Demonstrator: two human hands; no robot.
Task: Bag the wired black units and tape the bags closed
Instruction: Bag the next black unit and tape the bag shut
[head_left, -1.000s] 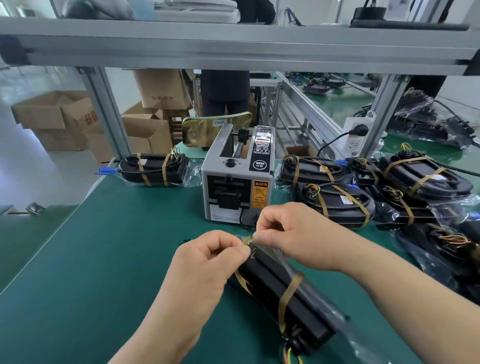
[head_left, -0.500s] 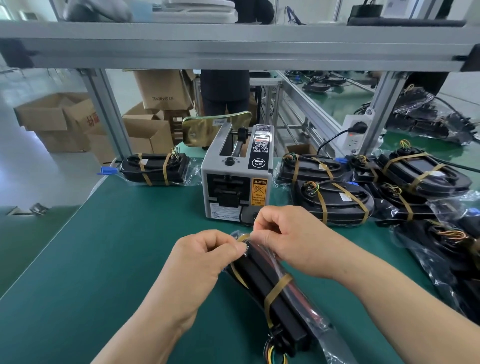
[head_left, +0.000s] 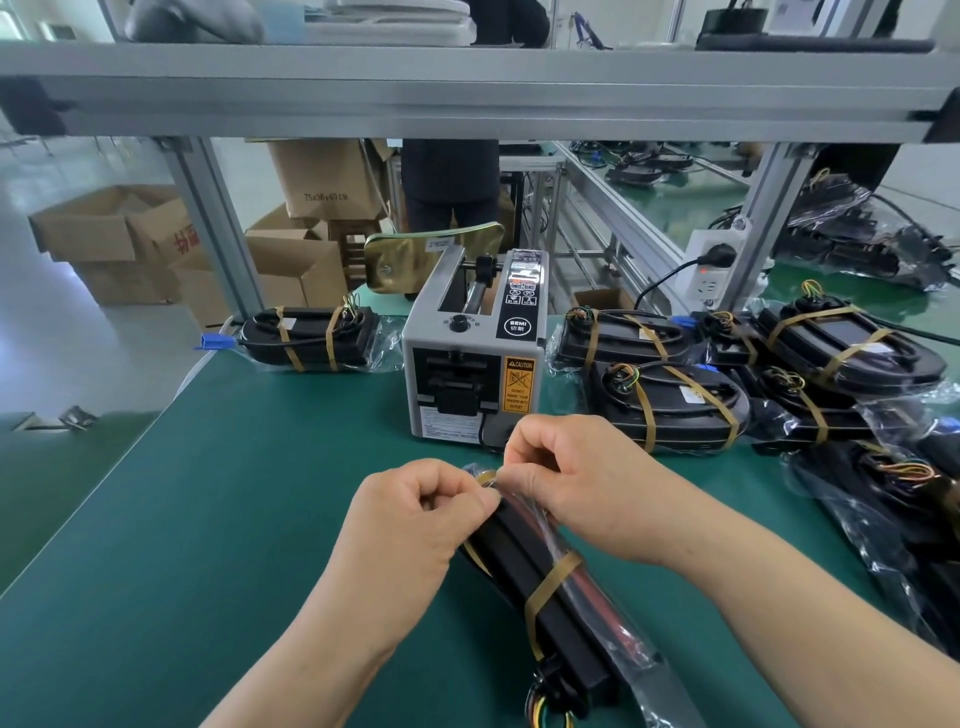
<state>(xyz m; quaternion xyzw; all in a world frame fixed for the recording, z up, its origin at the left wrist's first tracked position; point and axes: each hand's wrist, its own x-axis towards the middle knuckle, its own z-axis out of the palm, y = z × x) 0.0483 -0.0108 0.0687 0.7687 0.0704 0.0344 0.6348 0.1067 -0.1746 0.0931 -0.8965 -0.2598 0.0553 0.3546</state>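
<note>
Here, in the head view, a black unit (head_left: 522, 564) lies at a slant in the lower middle of the frame on the green tabletop (head_left: 208, 519), sheathed in a clear bag (head_left: 641, 662) and wrapped by tan bands (head_left: 551, 581). Its coloured wires (head_left: 545, 714) poke out at the bottom edge of the frame. The left hand (head_left: 415, 525) has its fingers curled, its grip pinched on the bag's plastic at the unit's upper end. The right hand (head_left: 576, 478) meets it from the other side, its grip also pinched on the bag there, so the two sets of fingertips almost touch. Just behind the hands stands a grey tape dispenser (head_left: 467, 374) with an orange caution label, a gold roll (head_left: 415, 260) at its back. At middle left, beside the dispenser, a single bagged unit (head_left: 311, 338) lies on the tabletop. At middle right a heap of banded units (head_left: 670, 405) spreads toward the right edge, some in plastic. A white socket block (head_left: 709, 270) with a black plug sits on the post behind them. A grey frame beam (head_left: 467, 88) runs across the top. Cardboard boxes (head_left: 109, 234) stand on the floor at upper left, and a person in dark clothes (head_left: 449, 176) stands behind the dispenser.
</note>
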